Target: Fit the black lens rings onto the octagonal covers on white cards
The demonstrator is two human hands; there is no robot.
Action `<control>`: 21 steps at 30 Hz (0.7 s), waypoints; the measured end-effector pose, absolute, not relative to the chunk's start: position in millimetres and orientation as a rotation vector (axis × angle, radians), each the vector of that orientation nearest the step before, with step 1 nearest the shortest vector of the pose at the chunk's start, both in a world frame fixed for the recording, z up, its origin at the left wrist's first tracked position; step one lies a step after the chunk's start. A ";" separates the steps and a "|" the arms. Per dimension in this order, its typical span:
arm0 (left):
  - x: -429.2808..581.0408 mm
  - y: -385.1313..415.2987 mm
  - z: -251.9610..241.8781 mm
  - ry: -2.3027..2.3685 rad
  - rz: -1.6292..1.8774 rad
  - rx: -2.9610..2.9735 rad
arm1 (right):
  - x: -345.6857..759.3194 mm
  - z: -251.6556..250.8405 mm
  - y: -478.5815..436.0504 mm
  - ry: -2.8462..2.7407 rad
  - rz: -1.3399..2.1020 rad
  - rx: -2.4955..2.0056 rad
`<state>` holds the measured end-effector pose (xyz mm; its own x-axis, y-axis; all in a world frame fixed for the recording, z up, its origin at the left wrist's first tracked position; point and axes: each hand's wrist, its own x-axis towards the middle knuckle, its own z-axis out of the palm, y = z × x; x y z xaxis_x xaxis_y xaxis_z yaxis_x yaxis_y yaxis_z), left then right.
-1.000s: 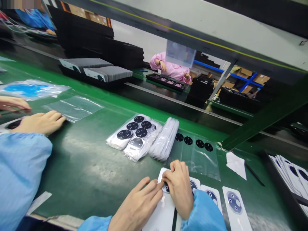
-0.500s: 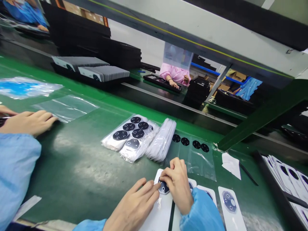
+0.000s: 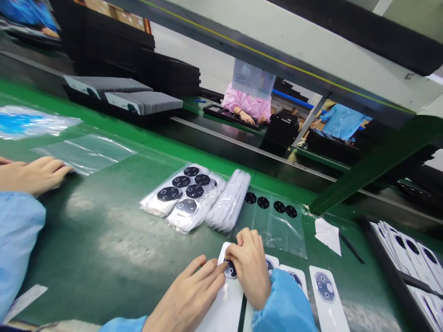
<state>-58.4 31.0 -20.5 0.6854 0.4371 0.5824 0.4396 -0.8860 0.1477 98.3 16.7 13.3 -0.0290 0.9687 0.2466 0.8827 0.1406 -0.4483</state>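
Note:
Beneath both hands lies a white phone back panel [image 3: 227,299] with a dark octagonal camera lens cover [image 3: 230,270] near its top end. My left hand [image 3: 190,290] rests over the panel's left side, fingers stretched out and their tips touching the cover's left edge. From the right, my right hand [image 3: 249,267] curls over the cover, thumb and fingers pinched at its upper edge. The fingers hide part of the cover. Similar panels, including a white panel [image 3: 327,295] with a grey-blue octagon, lie to the right of my right hand.
Ahead lie bagged octagonal covers [image 3: 183,193], a stack of white sleeves [image 3: 229,200] and a clear bag [image 3: 277,235] with several dark discs. A black tray [image 3: 391,267] of panels stands right. At left, a co-worker's hand [image 3: 38,175] touches the green table beside a clear bag [image 3: 93,152].
The whole view has shifted slightly, things appearing a little further left. My right fingers have curled a bit more over the cover; both hands stay on the same panel.

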 end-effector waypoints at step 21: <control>-59.4 33.0 -31.2 -0.783 -1.183 -2.883 | 118.8 31.4 20.6 -1.658 0.497 -1.640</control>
<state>-59.4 33.0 -31.2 0.6104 0.4630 0.6426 0.4104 -0.8788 0.2434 118.8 20.6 31.4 0.0902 0.9690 0.2301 0.6823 0.1082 -0.7230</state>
